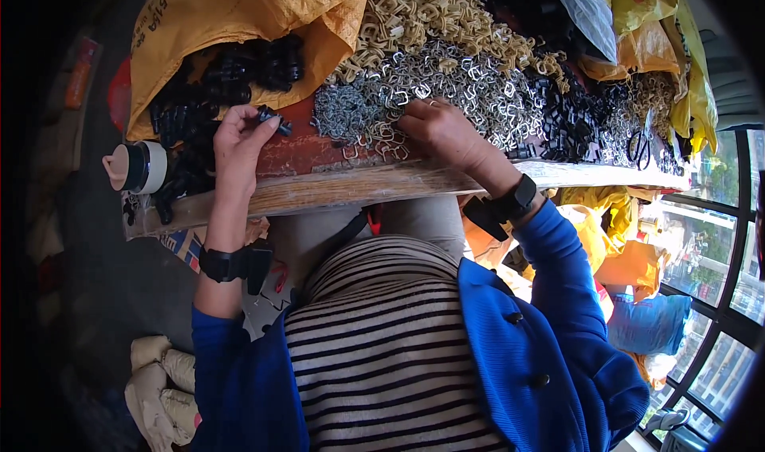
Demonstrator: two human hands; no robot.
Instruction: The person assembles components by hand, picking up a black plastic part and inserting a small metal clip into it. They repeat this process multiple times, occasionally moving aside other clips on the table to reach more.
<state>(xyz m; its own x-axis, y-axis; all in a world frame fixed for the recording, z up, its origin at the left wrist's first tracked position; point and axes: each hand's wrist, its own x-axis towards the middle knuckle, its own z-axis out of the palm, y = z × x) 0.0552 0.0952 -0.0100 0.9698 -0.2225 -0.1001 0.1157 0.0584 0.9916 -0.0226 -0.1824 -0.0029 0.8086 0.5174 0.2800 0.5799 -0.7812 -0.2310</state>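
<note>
My left hand (237,145) pinches a small black plastic piece (276,121) between thumb and fingers, above the reddish tabletop. My right hand (446,133) reaches into a heap of silvery metal loops (490,101), its fingers drawn together and pointing down; whatever they may grip is hidden. Between the hands lies a mound of tiny grey metal parts (347,113). Behind the left hand, more black pieces (255,66) spill from the mouth of an orange woven sack (239,10). Beige ring-like parts (422,18) are piled beyond the metal loops.
A worn wooden edge (358,185) runs along the table's near side. Small black parts (566,125) and black scissor-like handles (640,148) lie to the right. A white-and-black jar-like container (147,168) stands at the left corner. Yellow bags (689,78) hang over the far right.
</note>
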